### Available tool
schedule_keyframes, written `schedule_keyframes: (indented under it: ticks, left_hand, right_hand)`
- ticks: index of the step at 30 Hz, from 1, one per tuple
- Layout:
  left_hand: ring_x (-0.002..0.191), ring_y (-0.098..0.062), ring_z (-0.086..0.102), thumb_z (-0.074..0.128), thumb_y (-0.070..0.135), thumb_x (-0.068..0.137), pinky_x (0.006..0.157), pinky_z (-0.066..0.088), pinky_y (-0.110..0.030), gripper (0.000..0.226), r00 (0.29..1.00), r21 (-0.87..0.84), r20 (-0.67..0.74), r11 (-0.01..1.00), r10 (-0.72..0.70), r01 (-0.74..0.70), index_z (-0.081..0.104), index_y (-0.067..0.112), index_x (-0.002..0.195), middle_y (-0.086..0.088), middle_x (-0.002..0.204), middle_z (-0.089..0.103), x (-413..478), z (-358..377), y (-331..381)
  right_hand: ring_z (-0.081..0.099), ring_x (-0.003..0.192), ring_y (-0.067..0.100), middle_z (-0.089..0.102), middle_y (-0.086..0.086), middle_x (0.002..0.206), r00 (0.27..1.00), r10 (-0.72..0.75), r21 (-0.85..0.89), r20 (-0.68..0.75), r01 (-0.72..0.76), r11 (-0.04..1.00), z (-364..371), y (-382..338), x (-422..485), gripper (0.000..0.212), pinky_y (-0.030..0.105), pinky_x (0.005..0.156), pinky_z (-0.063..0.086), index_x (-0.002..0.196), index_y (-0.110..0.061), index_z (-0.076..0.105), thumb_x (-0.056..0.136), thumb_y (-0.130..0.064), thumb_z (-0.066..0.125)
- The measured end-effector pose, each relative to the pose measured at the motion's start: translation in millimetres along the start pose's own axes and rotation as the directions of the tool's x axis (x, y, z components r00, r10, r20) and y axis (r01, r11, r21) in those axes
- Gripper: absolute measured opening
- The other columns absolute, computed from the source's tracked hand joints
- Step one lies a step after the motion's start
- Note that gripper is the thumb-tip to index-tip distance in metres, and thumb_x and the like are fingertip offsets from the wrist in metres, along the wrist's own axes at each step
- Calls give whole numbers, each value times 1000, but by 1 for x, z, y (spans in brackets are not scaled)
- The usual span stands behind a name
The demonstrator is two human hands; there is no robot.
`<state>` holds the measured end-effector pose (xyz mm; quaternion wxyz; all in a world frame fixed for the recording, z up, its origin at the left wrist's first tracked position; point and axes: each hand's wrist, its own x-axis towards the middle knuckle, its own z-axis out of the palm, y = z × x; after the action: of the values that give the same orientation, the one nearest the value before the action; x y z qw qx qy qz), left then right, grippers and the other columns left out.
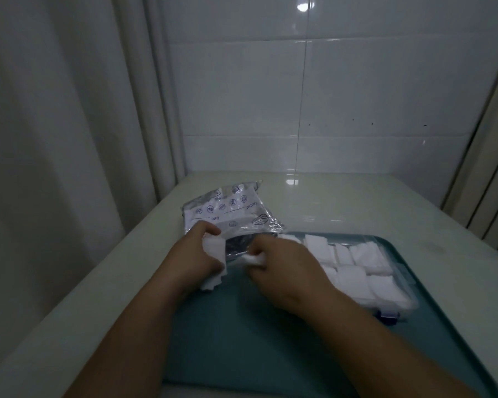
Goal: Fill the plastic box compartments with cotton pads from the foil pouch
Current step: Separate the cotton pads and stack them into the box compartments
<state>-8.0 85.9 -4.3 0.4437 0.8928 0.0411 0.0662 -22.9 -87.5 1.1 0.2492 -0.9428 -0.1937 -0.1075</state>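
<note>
My left hand grips a stack of white square cotton pads while my right hand pinches more beside it, just in front of the crinkled silver foil pouch, with the pad-filled clear plastic compartment box to the right on the teal plastic tray.

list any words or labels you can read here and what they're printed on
"Content": on the white label panel of the foil pouch, upside down from this view.
"Date": same panel, also upside down.
The small round icons and leaf drawings on the pouch carry no readable text.
No other writing is visible.
</note>
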Motion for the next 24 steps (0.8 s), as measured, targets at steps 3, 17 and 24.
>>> schedule_keyframes:
  ticks: [3,17,24]
  left_hand:
    - [60,-15,58,67,-2,74,36,40,-14,50,1000,-69,3,998,12,-12,53,33,108,-7,95,57,-3,1,5]
    - [79,-31,60,62,-6,77,69,58,-44,50,994,-291,108,957,22,11,57,32,109,-9,99,54,11,17,38]
    - [77,-28,68,71,-6,77,51,56,-29,49,992,-425,106,905,67,-15,58,20,116,-15,97,68,15,37,56]
  right_hand:
    - [58,85,13,61,-10,92,994,99,151,-43,-92,984,-8,12,5,14,29,71,48,92,-33,55,83,-31,65]
    - [62,96,26,65,4,100,942,332,698,56,-275,662,-49,49,9,23,44,85,56,93,-25,67,89,-6,55]
    - [64,93,23,64,2,103,919,393,770,24,-267,579,-53,59,10,18,34,75,58,99,-20,64,86,-8,65]
